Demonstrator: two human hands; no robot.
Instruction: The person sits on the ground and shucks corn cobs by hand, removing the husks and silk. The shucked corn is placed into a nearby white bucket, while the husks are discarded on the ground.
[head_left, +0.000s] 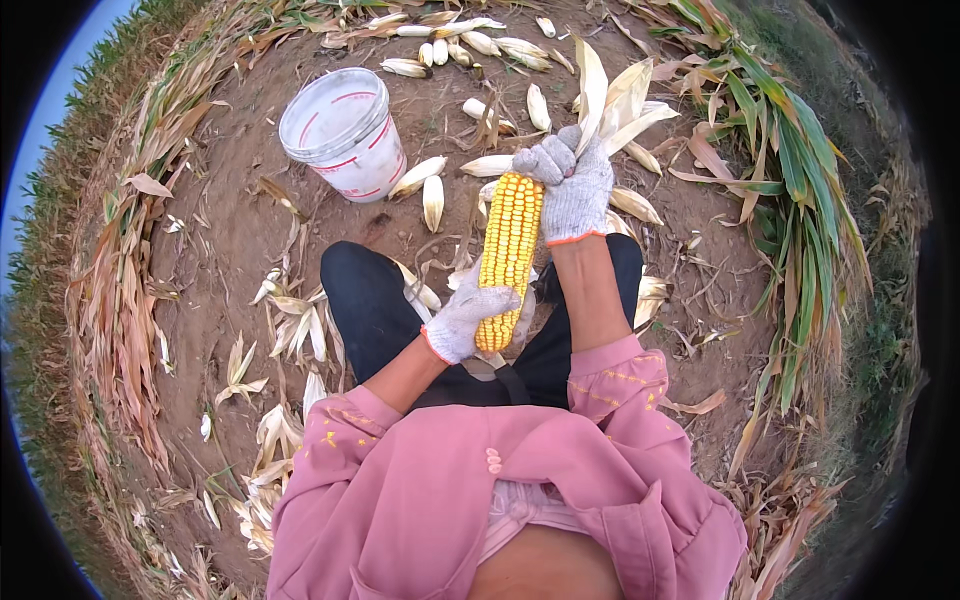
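Between my knees, in the head view, a bare yellow ear of corn (512, 240) stands slightly tilted. My left hand (478, 307), in a pale knit glove with an orange edge, is closed around its lower part, thumb across the kernels. At the top end of the ear is my right hand (571, 180), gloved likewise, its fingers gripping the peeled-back husk (622, 97), whose pale leaves fan out above the glove. Whether the husk is still joined to the ear is hidden by the fingers.
A white plastic bucket (360, 161) with red marks stands on the soil at upper left. Several unhusked ears (480, 43) lie beyond it and around the right hand. Loose husks (300, 322) litter the left. Cut corn stalks (802, 172) lie along both sides.
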